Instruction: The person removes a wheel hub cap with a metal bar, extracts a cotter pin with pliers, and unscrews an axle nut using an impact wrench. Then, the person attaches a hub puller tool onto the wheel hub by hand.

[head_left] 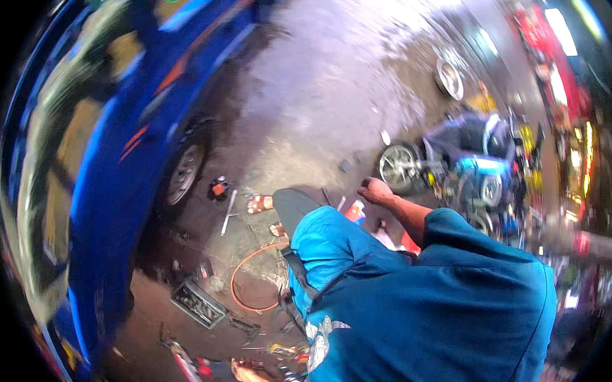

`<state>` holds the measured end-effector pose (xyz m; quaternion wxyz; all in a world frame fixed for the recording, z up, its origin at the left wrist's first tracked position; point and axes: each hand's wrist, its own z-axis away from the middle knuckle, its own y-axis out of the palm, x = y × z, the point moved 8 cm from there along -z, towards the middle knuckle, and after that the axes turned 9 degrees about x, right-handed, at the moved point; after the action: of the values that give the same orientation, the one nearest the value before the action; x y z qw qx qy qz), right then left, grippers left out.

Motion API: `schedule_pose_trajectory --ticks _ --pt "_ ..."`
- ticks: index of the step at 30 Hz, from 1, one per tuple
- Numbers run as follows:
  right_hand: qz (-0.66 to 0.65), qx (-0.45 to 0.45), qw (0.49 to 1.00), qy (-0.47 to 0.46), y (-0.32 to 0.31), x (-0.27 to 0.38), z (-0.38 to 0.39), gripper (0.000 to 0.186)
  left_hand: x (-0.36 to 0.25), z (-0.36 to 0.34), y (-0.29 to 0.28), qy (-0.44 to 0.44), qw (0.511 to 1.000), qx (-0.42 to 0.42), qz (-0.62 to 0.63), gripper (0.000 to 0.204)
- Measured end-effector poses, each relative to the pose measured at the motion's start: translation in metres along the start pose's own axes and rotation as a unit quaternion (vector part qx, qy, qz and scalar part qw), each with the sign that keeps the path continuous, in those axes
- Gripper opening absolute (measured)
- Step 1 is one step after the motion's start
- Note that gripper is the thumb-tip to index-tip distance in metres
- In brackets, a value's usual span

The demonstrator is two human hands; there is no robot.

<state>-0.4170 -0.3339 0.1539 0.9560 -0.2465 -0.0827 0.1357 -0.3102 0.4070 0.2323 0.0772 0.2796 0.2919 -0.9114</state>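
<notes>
My left hand (246, 372) is low in the picture, beside a loose group of hand tools (286, 352) on the floor. Its fingers look loosely spread, and I make out nothing in them, though the picture is smeared. Out to the right, my right hand (375, 190) hangs in front of my bent arm with its fingers curled in. Whatever it may hold is hidden. Close to the left hand lies a red and white long object (189, 370), its kind unclear. A grey tray (199, 303) full of metal pieces stands farther off, next to an orange hose (235, 279) lying in a loop.
A blue vehicle (107, 179) with a wheel (185, 170) fills the left side. A motorcycle (468, 160) stands at right. A long metal bar tool (229, 213) and a small orange and black object (218, 189) lie near my feet. Farther back is a round metal rim (449, 79).
</notes>
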Motion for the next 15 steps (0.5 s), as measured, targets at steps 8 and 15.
schedule_pose_trajectory --ticks 8,15 --pt "-0.216 -0.081 0.973 -0.001 0.075 -0.084 0.032 0.040 -0.074 0.022 0.154 0.161 0.925 0.234 -0.251 0.007" --pt "-0.170 -0.047 0.984 0.002 0.062 -0.071 0.001 0.033 -0.022 0.021 0.158 0.107 0.931 0.316 -0.152 0.010"
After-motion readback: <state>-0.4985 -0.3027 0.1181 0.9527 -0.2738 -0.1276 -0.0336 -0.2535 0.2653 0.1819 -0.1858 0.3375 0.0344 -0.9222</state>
